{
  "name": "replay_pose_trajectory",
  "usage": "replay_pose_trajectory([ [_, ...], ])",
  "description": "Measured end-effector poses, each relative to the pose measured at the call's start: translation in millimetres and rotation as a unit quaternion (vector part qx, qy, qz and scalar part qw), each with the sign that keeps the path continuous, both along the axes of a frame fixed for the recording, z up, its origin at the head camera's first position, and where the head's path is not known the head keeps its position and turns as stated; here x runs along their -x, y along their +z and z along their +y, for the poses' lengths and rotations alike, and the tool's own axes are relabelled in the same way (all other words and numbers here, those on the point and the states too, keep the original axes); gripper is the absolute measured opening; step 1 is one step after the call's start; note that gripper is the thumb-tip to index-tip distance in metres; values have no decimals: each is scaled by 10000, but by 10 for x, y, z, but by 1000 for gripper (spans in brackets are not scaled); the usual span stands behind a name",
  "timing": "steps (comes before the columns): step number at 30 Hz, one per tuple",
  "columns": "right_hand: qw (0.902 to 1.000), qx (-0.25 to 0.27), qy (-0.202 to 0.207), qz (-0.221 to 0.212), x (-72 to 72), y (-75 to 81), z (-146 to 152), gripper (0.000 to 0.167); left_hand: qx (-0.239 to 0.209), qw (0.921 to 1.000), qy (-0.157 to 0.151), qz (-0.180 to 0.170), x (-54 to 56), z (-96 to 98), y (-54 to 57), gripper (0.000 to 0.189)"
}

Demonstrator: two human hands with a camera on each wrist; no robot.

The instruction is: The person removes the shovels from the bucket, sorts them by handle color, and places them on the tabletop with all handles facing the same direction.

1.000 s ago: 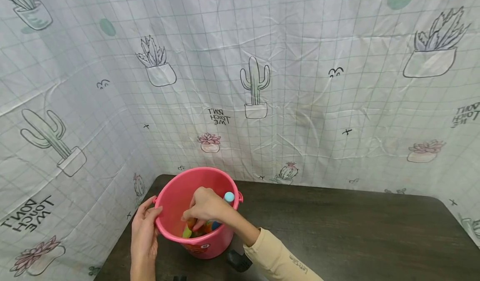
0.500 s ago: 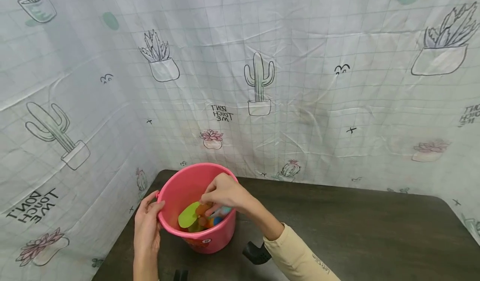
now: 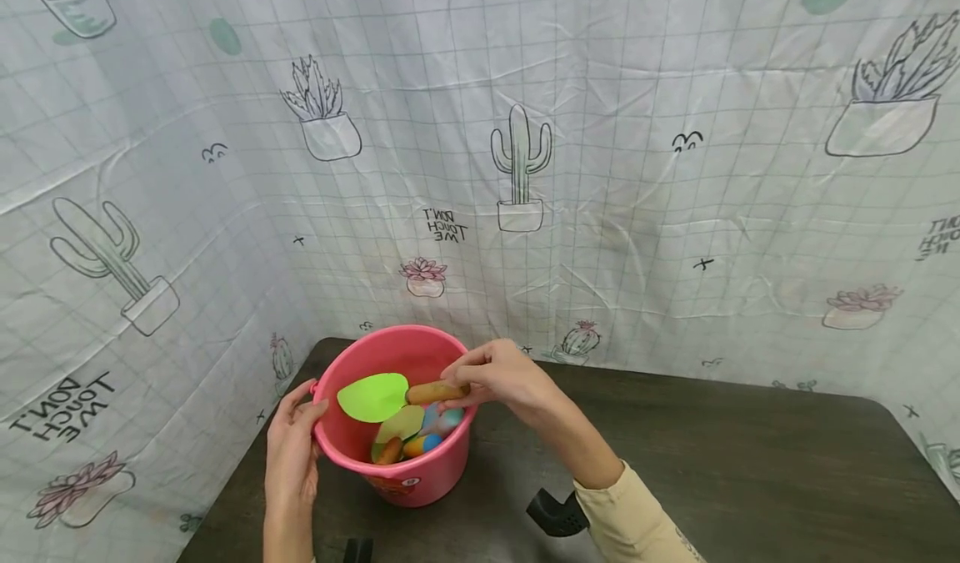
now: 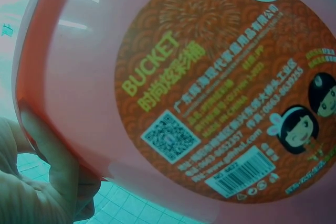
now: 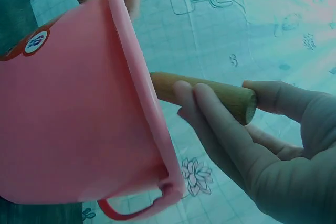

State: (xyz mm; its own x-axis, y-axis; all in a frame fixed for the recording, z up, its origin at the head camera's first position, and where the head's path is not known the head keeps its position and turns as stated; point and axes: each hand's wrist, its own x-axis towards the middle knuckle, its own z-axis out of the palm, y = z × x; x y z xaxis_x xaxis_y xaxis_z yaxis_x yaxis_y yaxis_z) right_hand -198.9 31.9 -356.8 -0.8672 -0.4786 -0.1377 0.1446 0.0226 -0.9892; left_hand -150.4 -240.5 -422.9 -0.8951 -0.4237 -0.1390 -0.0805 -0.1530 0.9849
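Note:
A pink bucket (image 3: 442, 471) stands on the dark table. My left hand (image 3: 288, 454) grips its rim at the left, thumb over the edge; the left wrist view shows the bucket's printed label (image 4: 210, 98) close up. With my right hand (image 3: 513, 377) I pinch the wooden handle of a small trowel (image 3: 373, 397), its bright green blade inside the bucket mouth. In the right wrist view the handle (image 5: 226, 94) sticks up past the rim between fingers and thumb. Below lie a duller yellow-green blade (image 3: 401, 423), a brown handle (image 3: 390, 451) and a blue-tipped yellow piece (image 3: 422, 444).
A pale blue and pink item (image 3: 442, 419) leans inside the bucket's right side. Dark tabletop (image 3: 712, 463) extends to the right. A cloth printed with cacti (image 3: 600, 213) hangs behind and at the left. A black mount (image 3: 557, 513) shows by the right forearm.
My right hand has risen from inside the bucket and moved right, drawing the trowel up so its green blade shows fully. The left hand keeps its hold on the rim.

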Motion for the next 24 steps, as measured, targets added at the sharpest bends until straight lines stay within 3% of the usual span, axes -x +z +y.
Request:
replay_pose_trajectory([
  [7, 9958, 798, -113, -436, -34, -86, 197, 32, 22, 10000, -52, 9, -15, -12, -11, 52],
  [14, 9729, 1940, 132, -1252, -110, -158, 386, 45, -121, 9997, -172, 96, -29, -36, -23, 53],
  [18, 9711, 1991, 466, -1230, -129, -181, 495, 50, -126, 9998, -171, 55, -27, -43, -17, 53],
  [24, 9827, 1553, 467, -890, -129, -211, 697, 65, -48, 9999, -124, 23, -19, -41, -5, 52],
])
